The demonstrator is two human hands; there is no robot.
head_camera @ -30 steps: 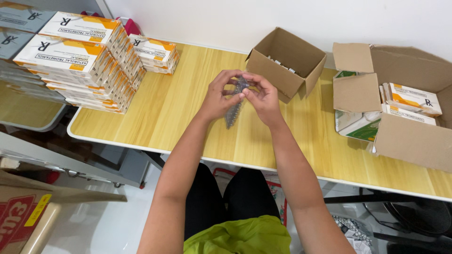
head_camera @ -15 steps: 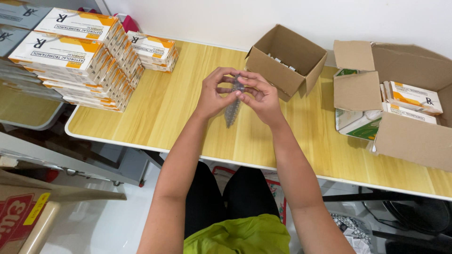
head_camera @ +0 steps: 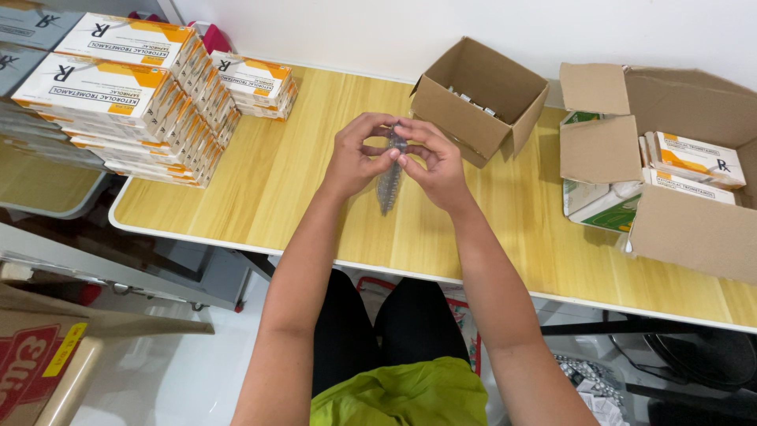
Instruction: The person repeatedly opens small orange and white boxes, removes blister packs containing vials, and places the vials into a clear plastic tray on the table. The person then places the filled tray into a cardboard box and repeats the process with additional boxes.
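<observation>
Silvery blister strips [head_camera: 388,185] hang bunched between both hands above the wooden table [head_camera: 276,181] — the left hand [head_camera: 352,162] and right hand [head_camera: 435,166] pinch the top edge with closed fingertips, seemingly so the strips dangle and line up. A small open carton [head_camera: 473,102] sits just beyond (its contents too small to tell).

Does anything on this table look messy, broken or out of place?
Nothing is spilled or visibly damaged. The white-and-orange cartons on the left stand in leaning stacks, stepped rather than square. Both cardboard boxes, small and large, have their flaps splayed open. The left hand and right hand hold a grey strip above the table.
</observation>
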